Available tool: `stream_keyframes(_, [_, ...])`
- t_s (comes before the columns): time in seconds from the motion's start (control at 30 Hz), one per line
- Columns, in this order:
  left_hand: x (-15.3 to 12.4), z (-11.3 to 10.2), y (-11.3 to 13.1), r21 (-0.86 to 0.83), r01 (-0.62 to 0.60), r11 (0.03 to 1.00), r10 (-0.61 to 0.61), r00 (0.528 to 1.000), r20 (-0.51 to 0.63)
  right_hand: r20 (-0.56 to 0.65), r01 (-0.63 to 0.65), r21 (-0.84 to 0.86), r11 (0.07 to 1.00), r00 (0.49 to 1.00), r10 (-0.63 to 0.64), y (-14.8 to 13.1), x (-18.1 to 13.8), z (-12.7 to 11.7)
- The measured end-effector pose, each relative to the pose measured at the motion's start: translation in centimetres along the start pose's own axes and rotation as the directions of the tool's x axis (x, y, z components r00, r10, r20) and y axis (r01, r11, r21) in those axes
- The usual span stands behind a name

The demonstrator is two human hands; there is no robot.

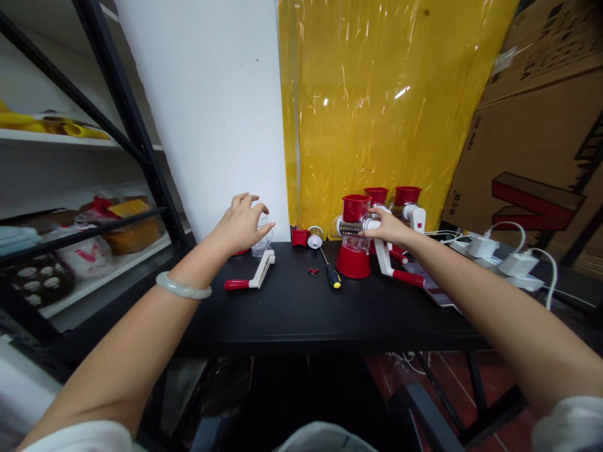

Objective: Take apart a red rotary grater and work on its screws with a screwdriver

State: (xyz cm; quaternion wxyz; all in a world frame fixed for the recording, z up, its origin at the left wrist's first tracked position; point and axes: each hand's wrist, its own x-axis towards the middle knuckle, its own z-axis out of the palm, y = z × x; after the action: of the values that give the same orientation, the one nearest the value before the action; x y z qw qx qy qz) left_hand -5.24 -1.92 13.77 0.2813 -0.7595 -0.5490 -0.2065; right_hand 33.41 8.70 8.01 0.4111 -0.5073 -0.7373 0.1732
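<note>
My left hand (242, 225) is raised over the back left of the black table (282, 320), fingers curved and apart. A clear plastic part (261, 248) stands just beyond it, partly hidden; I cannot tell whether my fingers touch it. In front lies a detached white crank handle (259, 270) with a red grip. My right hand (384, 229) is closed on the white hub side of a rotary grater (354, 263), which stands upright with red hopper, metal drum and red base. The grater's white crank (384, 257) hangs below that hand, its red grip pointing right.
A screwdriver (333, 276) and small red pieces (313, 271) lie left of the grater. Behind them are a red part (299, 236) and a drum (315, 237). More graters (409, 196) stand behind. White chargers (484, 245) with cables are at right, shelving (141, 147) at left.
</note>
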Motion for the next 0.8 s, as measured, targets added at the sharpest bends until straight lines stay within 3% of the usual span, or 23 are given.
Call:
stream_keyframes(0.17, [0.9, 3.1, -2.4, 0.044, 0.078, 0.996, -0.078, 0.997, 0.01, -0.125, -0.069, -0.02, 0.997, 0.99, 0.066, 0.0, 1.4, 1.3])
stream_keyframes(0.27, [2.1, 7.0, -4.2, 0.048, 0.175, 0.983, -0.181, 0.966, 0.183, -0.195, -0.103, -0.007, 0.995, 0.976, 0.099, -0.5, 3.1, 3.0])
stream_keyframes(0.33, [2.9, 9.4, -5.2, -0.031, 0.258, 0.966, -0.242, 0.935, 0.259, -0.218, -0.161, -0.005, 0.987, 0.964, 0.156, -1.0, 4.5, 4.2])
stream_keyframes(0.47, [3.9, 12.5, -6.4, -0.169, 0.322, 0.932, -0.277, 0.93, 0.241, -0.26, -0.322, 0.01, 0.947, 0.913, 0.314, -1.9, 6.9, 6.2])
stream_keyframes(0.67, [4.6, 14.0, -7.4, -0.318, 0.302, 0.899, -0.278, 0.953, 0.119, -0.303, -0.382, -0.011, 0.924, 0.882, 0.361, -2.6, 8.4, 8.1])
stream_keyframes(0.8, [5.2, 13.0, -7.1, -0.348, 0.257, 0.902, -0.251, 0.966, 0.063, -0.328, -0.388, -0.011, 0.922, 0.872, 0.363, -3.0, 8.4, 9.3])
